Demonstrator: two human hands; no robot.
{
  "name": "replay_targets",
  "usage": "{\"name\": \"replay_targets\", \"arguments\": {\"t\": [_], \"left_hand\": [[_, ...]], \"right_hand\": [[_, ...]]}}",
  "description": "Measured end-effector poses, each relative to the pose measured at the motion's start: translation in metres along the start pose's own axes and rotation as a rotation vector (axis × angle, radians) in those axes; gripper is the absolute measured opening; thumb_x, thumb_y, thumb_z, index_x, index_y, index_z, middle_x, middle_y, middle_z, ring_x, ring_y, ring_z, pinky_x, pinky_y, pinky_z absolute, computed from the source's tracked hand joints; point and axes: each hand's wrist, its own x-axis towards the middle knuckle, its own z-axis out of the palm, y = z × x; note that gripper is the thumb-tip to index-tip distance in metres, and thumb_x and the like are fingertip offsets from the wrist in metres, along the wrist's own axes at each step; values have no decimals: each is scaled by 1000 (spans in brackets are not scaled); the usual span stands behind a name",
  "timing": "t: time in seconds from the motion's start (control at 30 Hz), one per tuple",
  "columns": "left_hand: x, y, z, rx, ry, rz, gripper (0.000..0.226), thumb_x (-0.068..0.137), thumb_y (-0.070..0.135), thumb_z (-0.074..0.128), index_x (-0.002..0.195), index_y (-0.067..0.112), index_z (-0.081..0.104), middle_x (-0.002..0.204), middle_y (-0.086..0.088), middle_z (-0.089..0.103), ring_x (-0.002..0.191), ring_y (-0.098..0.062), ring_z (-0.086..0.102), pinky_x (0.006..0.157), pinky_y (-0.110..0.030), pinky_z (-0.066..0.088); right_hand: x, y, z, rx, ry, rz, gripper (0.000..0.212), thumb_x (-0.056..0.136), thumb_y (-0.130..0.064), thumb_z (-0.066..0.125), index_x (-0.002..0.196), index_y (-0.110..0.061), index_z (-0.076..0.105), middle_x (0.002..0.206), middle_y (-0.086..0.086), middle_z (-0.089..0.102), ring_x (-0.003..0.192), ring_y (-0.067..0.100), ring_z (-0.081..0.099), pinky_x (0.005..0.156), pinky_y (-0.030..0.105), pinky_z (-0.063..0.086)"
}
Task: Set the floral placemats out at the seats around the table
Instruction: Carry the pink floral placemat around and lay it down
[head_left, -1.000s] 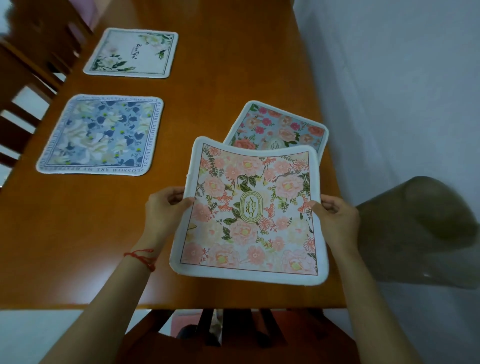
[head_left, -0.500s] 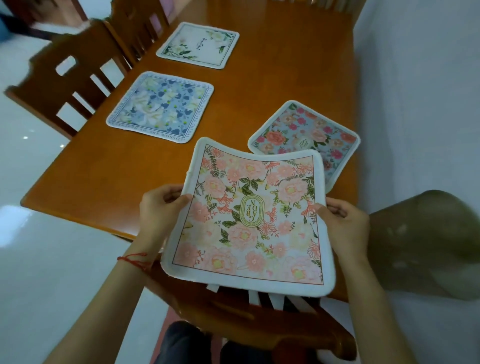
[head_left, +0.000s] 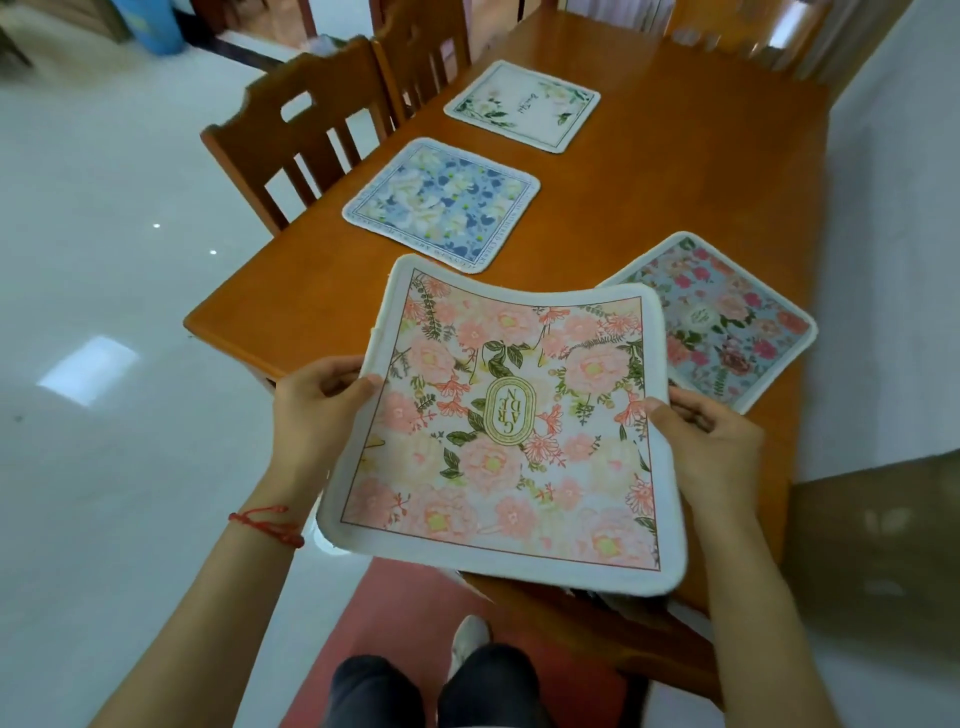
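Gripping a pink floral placemat (head_left: 506, 431) by its two side edges, both hands hold it in the air above the near end of the wooden dining table (head_left: 675, 197). The left hand (head_left: 317, 410) pinches the mat's left edge, thumb on the printed face and fingers curled beneath; the right hand (head_left: 711, 447) does the same on the right edge. The mat sags slightly along its far edge and shows an oval green emblem at its centre. A red string bracelet (head_left: 267, 525) circles the left wrist. Three other placemats lie flat on the table: a blue and white floral placemat (head_left: 441, 205) beside the nearer wooden chair (head_left: 291, 140), a white placemat with green leaves (head_left: 522, 106) farther along the same side, and a light blue placemat with pink roses (head_left: 727, 322) near the table's right edge, partly hidden behind the held mat. Below the mat, a wooden chair back (head_left: 587, 618) at the near end and the person's dark trousers (head_left: 431, 691) show over a reddish rug (head_left: 374, 613).
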Motion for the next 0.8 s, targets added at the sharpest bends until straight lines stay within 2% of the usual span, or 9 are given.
{"name": "replay_targets", "arguments": {"t": [0.1, 0.23, 0.3, 0.43, 0.57, 0.7, 0.8], "left_hand": [[-4, -8, -30, -37, 54, -39, 13, 84, 14, 64, 95, 22, 67, 79, 13, 64, 67, -4, 61, 56, -16, 47], [-8, -22, -72, -61, 125, -72, 10, 85, 15, 63, 92, 22, 66, 79, 11, 64, 69, -6, 63, 58, -18, 47], [-11, -32, -94, -65, 167, -93, 10, 85, 14, 63, 92, 21, 66, 78, 11, 64, 68, -5, 62, 57, -16, 47], [-16, -55, -143, -62, 257, -109, 13, 83, 11, 65, 94, 15, 69, 78, 9, 65, 66, -3, 61, 59, -14, 47], [-22, -78, -189, -78, 335, -152, 11, 83, 11, 64, 91, 16, 68, 78, 7, 66, 58, 4, 62, 52, -7, 47], [-29, -102, -234, -103, 427, -221, 18, 82, 13, 66, 99, 10, 70, 82, 2, 69, 71, -10, 64, 67, -23, 52], [-34, -121, -267, -123, 500, -268, 22, 81, 13, 67, 102, 8, 69, 80, 2, 68, 72, -11, 63, 73, -29, 53]], "right_hand": [[-14, -12, 23, -12, -41, -19, 18, 80, -10, 68, 98, -15, 65, 73, -8, 64, 51, 0, 62, 51, 16, 53], [-34, -25, 57, -42, -111, -55, 26, 81, -9, 68, 106, -3, 66, 76, -6, 64, 66, 12, 64, 59, 25, 53], [-44, -28, 76, -50, -149, -51, 26, 81, -10, 68, 106, -4, 66, 79, -3, 66, 66, 13, 65, 58, 26, 53], [-67, -38, 118, -61, -232, -76, 21, 81, -8, 68, 101, -8, 67, 79, -2, 67, 54, 3, 63, 48, 17, 51], [-91, -48, 163, -109, -320, -115, 22, 81, -8, 67, 103, -9, 67, 84, 3, 69, 65, 13, 66, 49, 19, 54], [-117, -55, 207, -121, -419, -152, 21, 82, -7, 66, 102, -11, 67, 82, 0, 69, 67, 14, 67, 49, 19, 53], [-136, -58, 243, -144, -481, -177, 20, 82, -7, 66, 101, -12, 67, 82, 2, 69, 67, 15, 67, 51, 20, 54]]}}
